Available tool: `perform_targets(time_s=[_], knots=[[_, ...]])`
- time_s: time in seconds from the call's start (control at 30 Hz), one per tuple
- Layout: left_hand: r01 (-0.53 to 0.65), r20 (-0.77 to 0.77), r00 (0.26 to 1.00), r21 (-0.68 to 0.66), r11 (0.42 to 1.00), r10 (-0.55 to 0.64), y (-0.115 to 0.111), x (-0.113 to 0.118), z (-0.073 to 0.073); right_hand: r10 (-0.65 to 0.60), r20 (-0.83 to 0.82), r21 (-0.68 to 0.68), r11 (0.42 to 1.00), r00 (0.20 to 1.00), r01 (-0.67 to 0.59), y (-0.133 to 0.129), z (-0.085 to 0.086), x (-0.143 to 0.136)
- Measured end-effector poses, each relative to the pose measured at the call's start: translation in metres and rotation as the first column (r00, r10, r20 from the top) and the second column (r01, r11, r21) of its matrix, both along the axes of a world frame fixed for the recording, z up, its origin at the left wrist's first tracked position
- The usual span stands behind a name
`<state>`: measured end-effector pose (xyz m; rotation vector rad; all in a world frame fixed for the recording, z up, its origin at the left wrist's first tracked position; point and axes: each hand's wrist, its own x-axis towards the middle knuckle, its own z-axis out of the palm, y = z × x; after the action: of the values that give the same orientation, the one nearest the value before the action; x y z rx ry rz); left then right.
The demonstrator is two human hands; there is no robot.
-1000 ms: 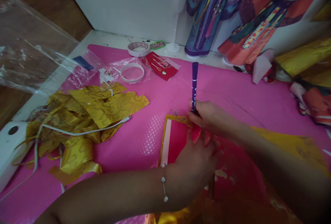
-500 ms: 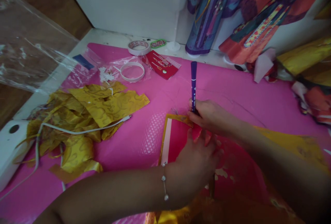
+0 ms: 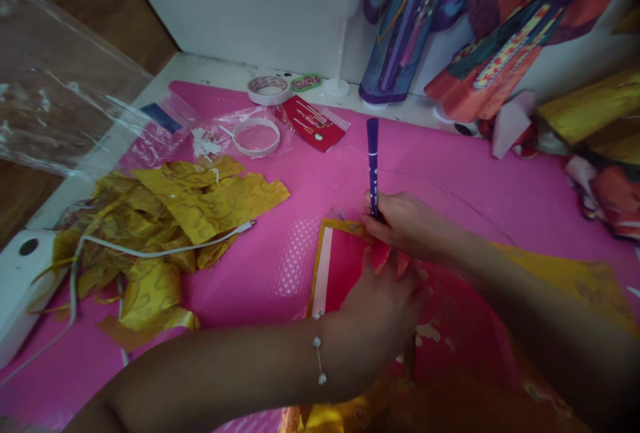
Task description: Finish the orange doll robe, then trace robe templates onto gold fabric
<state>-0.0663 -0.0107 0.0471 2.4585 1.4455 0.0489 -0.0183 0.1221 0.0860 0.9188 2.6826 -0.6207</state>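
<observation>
A purple pen with white marks stands nearly upright in my right hand, the fingers closed around its lower part. The pen's tip is hidden behind the thumb. Beneath both hands lies a flat red piece with gold patches on its right part. Yellow fabric borders its top and left edges, and a pale pink strip runs along the left side. My left hand rests on the red piece with fingers spread, holding nothing, just below the right hand.
Crumpled yellow fabric scraps lie to the left, crossed by a white cable. Tape rolls, including a white one, and a red packet sit at the back. Doll-sized dresses stand by the wall. Clear plastic hangs at left.
The pen's top has tilted very slightly to the left. Both hands stay in almost the same place on the red piece.
</observation>
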Motion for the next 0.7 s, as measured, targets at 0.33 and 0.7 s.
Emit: perform_targets(time_s=[0.33, 0.7], knots=[[-0.024, -0.004, 1.0, -0.015, 1.0, 0.024, 0.001, -0.002, 0.01, -0.021, 0.006, -0.019, 1.0, 1.0, 0.021, -0.001, 0.0, 0.0], [-0.011, -0.001, 1.0, -0.027, 1.0, 0.011, 0.002, -0.001, 0.01, 0.06, -0.019, 0.039, 0.997, 0.998, -0.059, -0.002, -0.002, 0.002]])
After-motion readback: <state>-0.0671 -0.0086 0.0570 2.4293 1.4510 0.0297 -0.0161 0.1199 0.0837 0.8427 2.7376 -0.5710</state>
